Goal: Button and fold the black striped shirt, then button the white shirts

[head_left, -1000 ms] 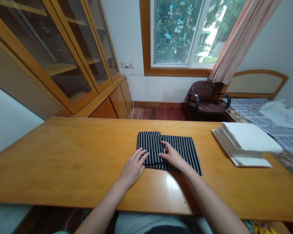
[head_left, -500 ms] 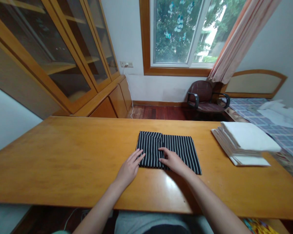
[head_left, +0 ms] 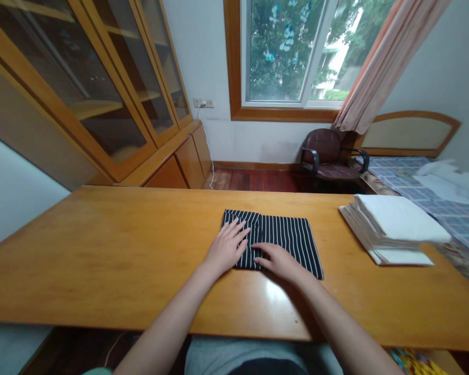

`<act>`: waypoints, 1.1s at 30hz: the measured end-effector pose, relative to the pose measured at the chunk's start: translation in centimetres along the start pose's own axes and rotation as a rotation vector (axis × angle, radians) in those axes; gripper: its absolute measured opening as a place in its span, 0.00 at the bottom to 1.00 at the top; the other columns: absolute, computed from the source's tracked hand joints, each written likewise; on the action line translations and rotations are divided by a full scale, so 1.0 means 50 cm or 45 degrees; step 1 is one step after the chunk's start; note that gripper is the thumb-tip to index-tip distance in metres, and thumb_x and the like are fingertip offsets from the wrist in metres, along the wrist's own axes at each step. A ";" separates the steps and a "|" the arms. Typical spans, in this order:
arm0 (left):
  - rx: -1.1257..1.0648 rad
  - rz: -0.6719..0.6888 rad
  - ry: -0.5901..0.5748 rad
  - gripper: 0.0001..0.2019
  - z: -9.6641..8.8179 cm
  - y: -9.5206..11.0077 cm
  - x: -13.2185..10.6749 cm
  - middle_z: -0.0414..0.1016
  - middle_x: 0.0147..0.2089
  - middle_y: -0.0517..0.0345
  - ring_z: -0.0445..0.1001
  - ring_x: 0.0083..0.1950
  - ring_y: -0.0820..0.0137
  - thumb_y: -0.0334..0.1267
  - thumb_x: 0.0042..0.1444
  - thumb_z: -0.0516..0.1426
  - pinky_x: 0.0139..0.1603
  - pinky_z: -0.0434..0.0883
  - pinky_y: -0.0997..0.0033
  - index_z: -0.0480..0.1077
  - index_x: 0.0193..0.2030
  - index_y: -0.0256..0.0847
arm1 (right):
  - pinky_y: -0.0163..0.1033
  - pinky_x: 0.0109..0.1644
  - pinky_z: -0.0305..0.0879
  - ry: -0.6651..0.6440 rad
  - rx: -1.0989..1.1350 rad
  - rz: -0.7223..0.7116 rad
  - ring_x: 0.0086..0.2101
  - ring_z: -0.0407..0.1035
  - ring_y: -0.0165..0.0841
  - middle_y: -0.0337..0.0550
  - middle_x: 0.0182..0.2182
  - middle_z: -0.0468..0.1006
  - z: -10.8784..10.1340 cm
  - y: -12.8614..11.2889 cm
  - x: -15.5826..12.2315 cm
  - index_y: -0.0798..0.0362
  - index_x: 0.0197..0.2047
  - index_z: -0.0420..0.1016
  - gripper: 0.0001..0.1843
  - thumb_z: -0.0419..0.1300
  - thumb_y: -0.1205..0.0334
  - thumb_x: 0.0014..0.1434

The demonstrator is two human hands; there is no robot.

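A black cloth with white stripes (head_left: 289, 237) lies folded on the wooden table (head_left: 121, 250). Its left part is doubled over, and a fold edge runs down near the middle. My left hand (head_left: 227, 245) rests flat on that doubled part, fingers stretched out and slightly spread. Close beside it, my right hand (head_left: 277, 260) touches the cloth at the fold edge. Its thumb and index finger are apart with a gap between them, and the other fingers are mostly hidden beneath the hand.
A stack of folded white sheets (head_left: 398, 219) sits at the table's right side. Beyond the table are a brown armchair (head_left: 324, 156), a bed with a checked cover (head_left: 394, 179) and a glass-door cabinet (head_left: 152, 140). A white cord (head_left: 206, 140) hangs from the wall socket.
My left hand has moved from the cloth's left edge rightward and forward onto the doubled part, lying flatter. My right hand stays at the fold edge, nearly unmoved.
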State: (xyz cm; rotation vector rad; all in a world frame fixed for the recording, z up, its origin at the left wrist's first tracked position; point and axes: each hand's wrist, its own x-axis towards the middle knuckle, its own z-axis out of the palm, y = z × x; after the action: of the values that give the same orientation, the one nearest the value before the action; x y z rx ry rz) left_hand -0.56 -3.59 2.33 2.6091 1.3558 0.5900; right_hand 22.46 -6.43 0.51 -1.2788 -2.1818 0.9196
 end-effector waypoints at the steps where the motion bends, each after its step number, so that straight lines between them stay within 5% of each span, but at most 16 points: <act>1: 0.034 0.006 -0.032 0.22 0.013 0.006 0.018 0.57 0.74 0.56 0.50 0.76 0.59 0.43 0.69 0.48 0.74 0.52 0.45 0.64 0.68 0.47 | 0.46 0.56 0.68 0.015 -0.025 -0.014 0.50 0.74 0.40 0.48 0.54 0.78 -0.002 0.002 -0.004 0.47 0.60 0.73 0.21 0.60 0.56 0.65; 9: 0.187 -0.004 -0.158 0.25 0.092 -0.031 0.100 0.54 0.75 0.54 0.47 0.76 0.55 0.51 0.69 0.47 0.74 0.43 0.39 0.61 0.70 0.51 | 0.41 0.46 0.68 0.014 -0.323 -0.117 0.40 0.72 0.38 0.46 0.38 0.79 -0.010 0.030 -0.047 0.46 0.57 0.77 0.18 0.60 0.55 0.65; 18: 0.108 -0.016 -0.148 0.26 0.072 -0.079 0.099 0.56 0.74 0.55 0.50 0.76 0.59 0.51 0.70 0.45 0.75 0.42 0.43 0.54 0.73 0.53 | 0.42 0.44 0.65 0.021 -0.451 -0.225 0.37 0.68 0.37 0.45 0.34 0.74 -0.006 0.030 -0.062 0.46 0.58 0.78 0.18 0.57 0.53 0.68; 23: -0.010 -0.265 0.054 0.25 0.057 -0.108 0.063 0.59 0.72 0.47 0.52 0.75 0.54 0.48 0.69 0.47 0.72 0.51 0.42 0.58 0.70 0.45 | 0.42 0.45 0.66 0.019 -0.354 -0.213 0.38 0.69 0.37 0.45 0.34 0.76 -0.015 0.025 -0.068 0.47 0.55 0.80 0.17 0.55 0.55 0.68; 27: -0.257 -0.556 0.219 0.29 0.054 -0.142 0.015 0.65 0.65 0.41 0.68 0.65 0.56 0.44 0.63 0.56 0.66 0.65 0.52 0.58 0.69 0.40 | 0.41 0.45 0.68 0.101 -0.196 -0.151 0.38 0.72 0.35 0.45 0.35 0.78 -0.035 0.030 -0.084 0.49 0.52 0.80 0.17 0.52 0.57 0.70; 29: -0.468 -0.731 0.179 0.34 0.048 -0.152 -0.007 0.68 0.60 0.42 0.76 0.53 0.62 0.44 0.60 0.58 0.58 0.72 0.58 0.54 0.71 0.40 | 0.41 0.44 0.69 0.176 -0.178 -0.102 0.37 0.73 0.35 0.45 0.34 0.79 -0.049 0.039 -0.095 0.49 0.51 0.80 0.17 0.51 0.57 0.70; 33: -0.754 -0.885 -0.016 0.47 0.023 -0.150 -0.031 0.73 0.43 0.54 0.77 0.40 0.65 0.51 0.55 0.61 0.47 0.73 0.63 0.44 0.75 0.37 | 0.42 0.44 0.70 0.279 -0.200 -0.031 0.38 0.74 0.37 0.46 0.35 0.80 -0.073 0.065 -0.117 0.49 0.48 0.81 0.17 0.51 0.57 0.70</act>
State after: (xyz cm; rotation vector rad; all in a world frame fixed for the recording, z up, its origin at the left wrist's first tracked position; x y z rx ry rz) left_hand -6.55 -0.38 -1.42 1.5532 1.6318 0.7040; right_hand 29.52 -9.30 0.35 -1.3528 -2.1235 0.5775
